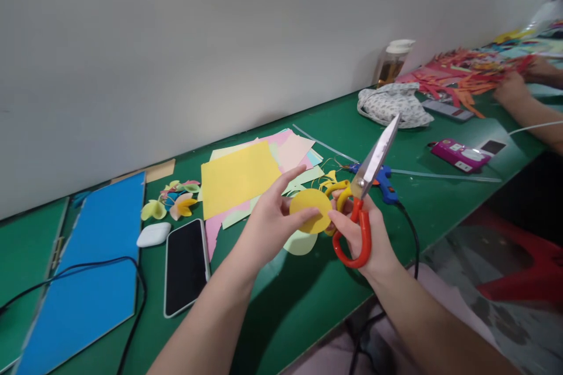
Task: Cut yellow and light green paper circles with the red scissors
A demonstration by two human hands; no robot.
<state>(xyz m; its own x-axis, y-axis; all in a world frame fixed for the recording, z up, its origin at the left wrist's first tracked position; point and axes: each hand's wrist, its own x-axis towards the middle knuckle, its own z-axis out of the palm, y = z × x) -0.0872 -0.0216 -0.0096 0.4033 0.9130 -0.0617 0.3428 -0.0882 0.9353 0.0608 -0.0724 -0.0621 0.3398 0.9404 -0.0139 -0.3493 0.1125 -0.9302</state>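
A round yellow paper disc (309,202) is pinched between the thumb and fingers of my left hand (268,220), the thumb lying across its face. My right hand (373,231) is closed around a pair of scissors (376,158) with red and yellow handles. Their blades look closed and point up and away to the right. The right fingertips are at the disc's right edge; whether they grip it too is hard to make out. Below the disc shows a pale green paper piece (301,244) with a rounded edge. Behind my hands lies a stack of coloured sheets, with a yellow sheet (240,179) on top.
A blue glue gun (387,184) with a black cord lies beyond my right hand. On the left are a phone (187,266), a white case (153,235), paper petals (180,202) and a blue board (92,269). Another person's hands (512,91) work among red strips at far right.
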